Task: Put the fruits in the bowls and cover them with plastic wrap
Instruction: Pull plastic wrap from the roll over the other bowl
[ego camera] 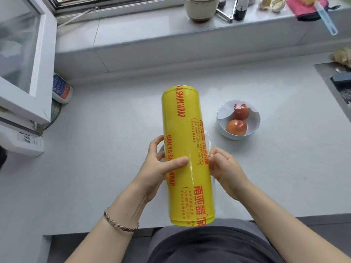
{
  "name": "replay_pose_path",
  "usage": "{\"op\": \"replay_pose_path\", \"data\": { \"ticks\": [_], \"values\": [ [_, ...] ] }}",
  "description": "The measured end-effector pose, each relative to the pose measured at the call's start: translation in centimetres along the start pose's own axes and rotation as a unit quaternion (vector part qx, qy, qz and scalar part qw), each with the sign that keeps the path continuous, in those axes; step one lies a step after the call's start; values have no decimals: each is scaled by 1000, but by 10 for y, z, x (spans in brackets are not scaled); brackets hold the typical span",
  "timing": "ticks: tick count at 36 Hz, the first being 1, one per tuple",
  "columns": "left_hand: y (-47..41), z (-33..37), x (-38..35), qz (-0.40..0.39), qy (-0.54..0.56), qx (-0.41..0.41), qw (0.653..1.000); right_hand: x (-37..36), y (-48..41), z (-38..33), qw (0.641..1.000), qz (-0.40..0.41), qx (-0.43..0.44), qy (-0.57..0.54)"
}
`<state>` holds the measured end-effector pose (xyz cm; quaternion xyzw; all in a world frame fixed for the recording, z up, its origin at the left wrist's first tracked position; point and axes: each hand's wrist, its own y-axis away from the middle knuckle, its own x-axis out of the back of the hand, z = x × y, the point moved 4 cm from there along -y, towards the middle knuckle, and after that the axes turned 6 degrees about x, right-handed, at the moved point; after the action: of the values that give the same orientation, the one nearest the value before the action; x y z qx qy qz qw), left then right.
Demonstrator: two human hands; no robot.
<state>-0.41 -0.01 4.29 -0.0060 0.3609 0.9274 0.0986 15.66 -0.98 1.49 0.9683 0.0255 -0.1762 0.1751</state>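
A big yellow roll of plastic wrap with red lettering is held above the grey counter, its long axis running away from me. My left hand grips the roll's left side, thumb across the top. On the roll's right side, my right hand pinches the loose clear film edge. A white bowl to the right holds two red fruits, and shiny film lies over it. A second bowl's rim peeks out from under the roll, mostly hidden.
A white plastic bottle lies at the counter's left by an open window frame. A jar, a dark bottle and cloths stand on the sill behind. A dark recessed stove edge is at the right.
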Motion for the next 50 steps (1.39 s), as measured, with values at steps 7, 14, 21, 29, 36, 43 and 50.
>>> {"op": "replay_pose_path", "data": {
  "ticks": [7, 14, 21, 29, 36, 43, 50],
  "values": [
    [-5, -12, -12, -32, 44, 6, 998, 5, 0, 1, 999, -19, -14, 45],
    [-7, -9, -3, 16, 108, -19, 994, 17, 7, -3, 977, 135, 75, 145],
    [-7, -14, 17, 84, 76, -24, 993, 16, 1, 2, 950, 209, 127, 194],
    [-6, -6, 36, 269, -195, -58, 942, 34, -6, 19, 923, 214, 108, 300],
    [-12, 3, 25, 346, -390, 23, 853, 46, -10, 44, 913, 228, 55, 333],
    [-22, -1, 13, 350, -442, 28, 826, 54, -15, 73, 910, 233, -5, 343],
    [-27, -1, 9, 357, -468, 23, 808, 50, -23, 96, 913, 187, -90, 352]
  ]
}}
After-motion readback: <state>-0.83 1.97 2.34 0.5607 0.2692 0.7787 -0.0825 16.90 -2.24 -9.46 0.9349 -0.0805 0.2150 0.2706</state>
